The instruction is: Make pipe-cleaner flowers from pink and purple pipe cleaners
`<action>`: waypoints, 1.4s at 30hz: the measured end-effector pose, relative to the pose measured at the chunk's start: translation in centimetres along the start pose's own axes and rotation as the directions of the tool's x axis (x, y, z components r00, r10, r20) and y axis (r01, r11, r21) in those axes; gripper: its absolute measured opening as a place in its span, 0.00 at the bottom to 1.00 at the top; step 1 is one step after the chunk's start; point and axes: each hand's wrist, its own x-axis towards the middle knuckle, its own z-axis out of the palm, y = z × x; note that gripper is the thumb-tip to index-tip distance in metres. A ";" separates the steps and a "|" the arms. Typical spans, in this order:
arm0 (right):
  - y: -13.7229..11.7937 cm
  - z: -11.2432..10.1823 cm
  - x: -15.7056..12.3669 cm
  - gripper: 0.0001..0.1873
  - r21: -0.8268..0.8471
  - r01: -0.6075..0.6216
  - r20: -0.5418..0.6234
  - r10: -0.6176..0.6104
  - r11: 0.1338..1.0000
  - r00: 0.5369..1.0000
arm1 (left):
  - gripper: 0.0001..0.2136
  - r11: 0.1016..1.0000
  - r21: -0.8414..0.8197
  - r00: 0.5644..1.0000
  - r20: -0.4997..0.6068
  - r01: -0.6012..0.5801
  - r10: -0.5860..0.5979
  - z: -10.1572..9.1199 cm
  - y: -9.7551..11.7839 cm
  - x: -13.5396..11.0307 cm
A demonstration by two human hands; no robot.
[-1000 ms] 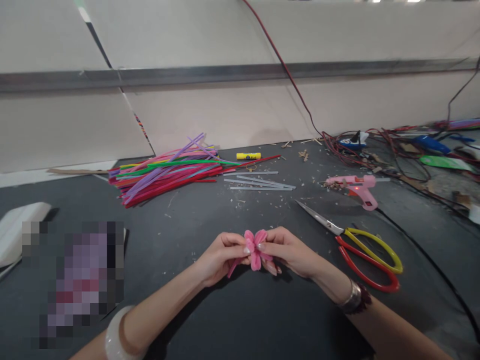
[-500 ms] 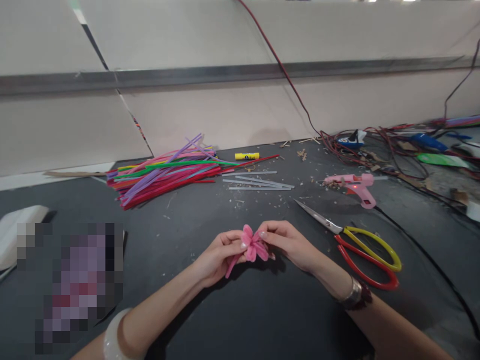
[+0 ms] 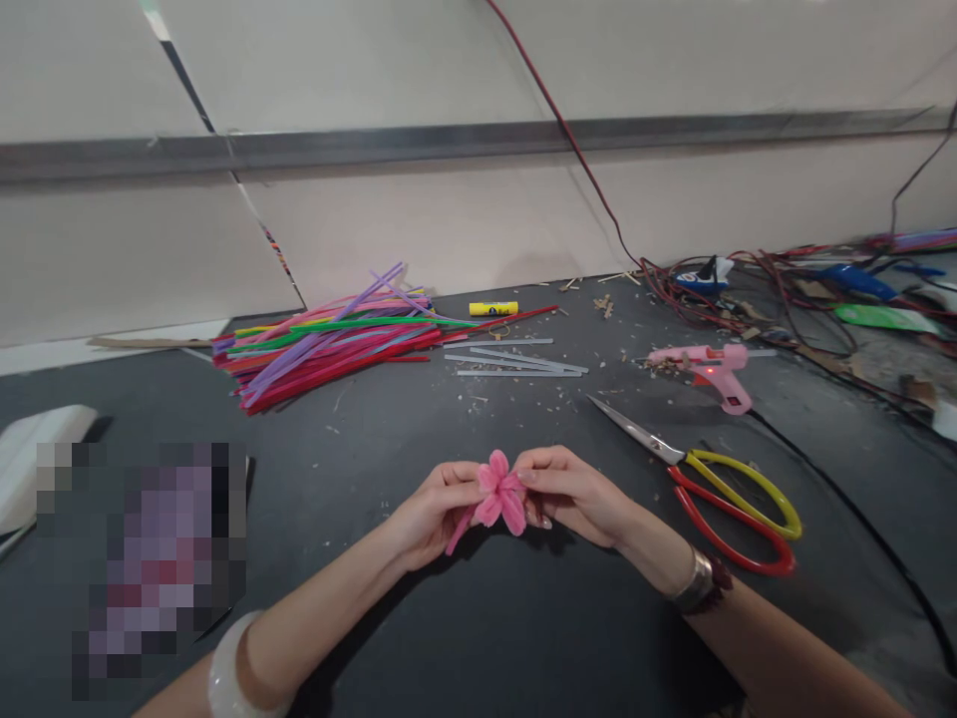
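A pink pipe-cleaner flower (image 3: 500, 493) with several looped petals is held up between my two hands, just above the dark table. My left hand (image 3: 438, 509) pinches it from the left, and its fuzzy pink stem pokes out below those fingers. From the other side, my right hand (image 3: 572, 491) grips a petal between thumb and fingers. Some of the fingertips behind the flower are hidden. To the right of my right hand lie scissors (image 3: 677, 457) with one yellow and one red handle, blades spread slightly apart.
A heap of coloured pipe cleaners (image 3: 329, 344) lies at the back left, near a yellow glue stick (image 3: 493, 309) and clear glue sticks (image 3: 519, 361). The pink glue gun (image 3: 722, 371) trails a black cord on the right. Tangled wires (image 3: 770, 289) run along the wall.
The flower has turned so its petals now face me more fully and look more spread. My right fingers have shifted slightly on the petal.
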 end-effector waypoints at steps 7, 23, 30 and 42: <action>-0.2 0.1 0.1 0.11 -0.140 0.045 -0.029 -0.050 0.989 0.998 | 0.04 0.998 -0.056 1.000 0.005 0.006 -0.005 0.0 0.0 0.2; 0.3 0.2 0.4 0.13 -0.273 0.080 -0.101 -0.111 0.959 0.989 | 0.05 0.999 -0.053 1.000 -0.010 -0.002 0.002 0.4 0.0 -0.1; 0.2 0.0 0.5 0.14 -0.277 0.098 -0.142 -0.141 0.956 0.980 | 0.03 0.999 -0.023 0.999 -0.020 -0.042 0.042 0.6 0.2 0.0; 0.4 0.2 0.5 0.15 -0.241 0.087 -0.145 -0.124 0.967 0.982 | 0.02 0.991 0.053 0.988 -0.080 -0.125 0.129 0.3 -0.3 0.0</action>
